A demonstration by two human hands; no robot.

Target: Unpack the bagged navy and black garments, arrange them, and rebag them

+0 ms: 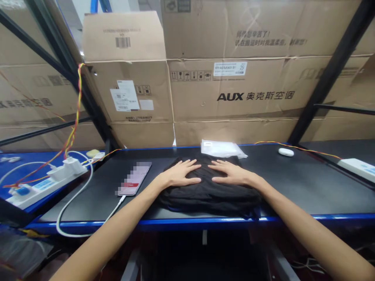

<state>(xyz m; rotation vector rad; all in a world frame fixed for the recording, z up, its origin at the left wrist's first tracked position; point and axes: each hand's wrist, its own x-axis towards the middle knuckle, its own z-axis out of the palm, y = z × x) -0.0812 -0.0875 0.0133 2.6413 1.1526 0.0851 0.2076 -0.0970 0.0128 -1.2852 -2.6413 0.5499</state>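
A folded black cloth (208,197), perhaps a garment, lies near the front edge of the dark shelf top. On its left half rests my left hand (181,173), palm down with the fingers spread. My right hand (233,173) lies flat on the right half, fingers also apart and pointing toward the other hand. The two thumbs face each other across a small gap. Just behind the cloth is a clear plastic packet (224,148) with a small white label. What lies under the palms is hidden.
A phone (136,179) with a white charging cable (60,216) lies left of the cloth. Power strips (48,183) sit at both sides. At the back right is a small white case (286,152). Large cardboard sheets (234,109) stand behind, between black metal posts (316,78).
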